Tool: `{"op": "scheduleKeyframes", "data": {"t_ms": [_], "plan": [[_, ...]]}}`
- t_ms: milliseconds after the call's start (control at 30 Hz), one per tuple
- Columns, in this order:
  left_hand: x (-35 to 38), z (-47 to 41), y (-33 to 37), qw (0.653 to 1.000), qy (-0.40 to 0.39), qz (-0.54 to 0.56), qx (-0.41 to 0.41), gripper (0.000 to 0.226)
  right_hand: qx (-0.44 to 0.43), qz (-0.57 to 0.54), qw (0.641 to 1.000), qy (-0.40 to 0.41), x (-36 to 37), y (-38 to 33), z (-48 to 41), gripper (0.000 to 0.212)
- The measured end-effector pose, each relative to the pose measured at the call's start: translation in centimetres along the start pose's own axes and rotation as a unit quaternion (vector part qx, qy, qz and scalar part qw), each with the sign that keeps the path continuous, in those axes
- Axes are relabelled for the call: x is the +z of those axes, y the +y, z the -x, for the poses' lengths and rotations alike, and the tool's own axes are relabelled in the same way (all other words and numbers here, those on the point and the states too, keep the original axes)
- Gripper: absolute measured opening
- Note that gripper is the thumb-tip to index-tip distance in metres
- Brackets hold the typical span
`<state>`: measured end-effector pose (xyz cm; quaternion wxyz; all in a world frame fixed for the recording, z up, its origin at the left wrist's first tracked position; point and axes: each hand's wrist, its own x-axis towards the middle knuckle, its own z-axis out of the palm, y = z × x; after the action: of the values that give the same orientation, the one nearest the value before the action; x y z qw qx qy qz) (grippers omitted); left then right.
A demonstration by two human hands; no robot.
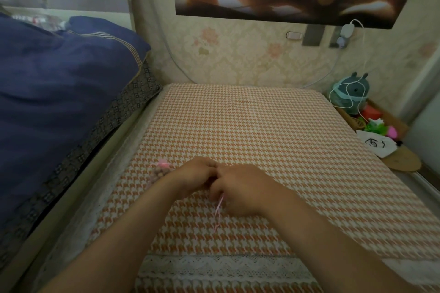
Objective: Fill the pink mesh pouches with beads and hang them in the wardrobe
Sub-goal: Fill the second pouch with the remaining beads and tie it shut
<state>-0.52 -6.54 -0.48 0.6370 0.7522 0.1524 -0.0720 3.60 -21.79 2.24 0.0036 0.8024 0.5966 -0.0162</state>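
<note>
My left hand (195,177) and my right hand (240,189) meet over the orange houndstooth cloth (273,131), fingers closed together on something small that they hide. A thin pink drawstring (217,214) hangs down from between them. Behind my left wrist lies a pink mesh pouch (160,170) holding beads, its top gathered with a pink bow. The pouch between my hands cannot be seen, only its string.
A bed with a dark blue quilt (59,93) runs along the left. A plush toy (351,91), a white cable, colourful small items and a white bag (378,144) sit at the right edge. A wallpapered wall with a poster stands behind.
</note>
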Motion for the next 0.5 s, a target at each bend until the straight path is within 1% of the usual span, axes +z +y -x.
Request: {"op": "scheduleKeyframes", "data": {"t_ms": [67,133,200,267,300,333,400,433,500], "plan": [[-0.2,-0.1,-0.1,1.000,0.000,-0.009,0.000,0.032,-0.010,0.037,0.999,0.027,0.4,-0.3,-0.6,0.022],[-0.5,-0.2,-0.4,1.000,-0.006,-0.013,-0.001,0.031,-0.004,0.038,0.999,0.034,0.4,-0.4,-1.0,0.017],[-0.7,-0.3,-0.8,1.000,-0.023,-0.012,0.000,0.028,0.023,-0.013,0.999,0.045,0.5,-0.3,-1.1,0.015],[-0.8,-0.4,-1.1,0.999,-0.033,-0.009,0.008,0.024,0.080,-0.097,0.990,0.066,0.7,0.4,-0.8,0.012],[-0.7,-0.5,-1.1,0.999,-0.036,-0.007,0.011,0.022,0.118,-0.158,0.978,0.074,0.9,0.9,-0.7,0.011],[-0.7,-0.6,-1.1,0.999,-0.040,0.002,0.010,0.022,0.155,-0.232,0.956,0.085,1.1,1.4,-0.5,0.012],[-0.7,-0.7,-1.0,0.998,-0.048,0.036,0.002,0.024,0.224,-0.356,0.900,0.117,1.5,2.4,-0.3,0.012],[-0.7,-0.7,-1.0,0.998,-0.050,0.048,-0.002,0.027,0.257,-0.386,0.877,0.126,1.7,2.8,-0.2,0.013],[-0.7,-0.6,-0.9,0.998,-0.045,0.053,-0.005,0.030,0.320,-0.440,0.831,0.119,1.9,3.4,-0.3,0.017]]}}
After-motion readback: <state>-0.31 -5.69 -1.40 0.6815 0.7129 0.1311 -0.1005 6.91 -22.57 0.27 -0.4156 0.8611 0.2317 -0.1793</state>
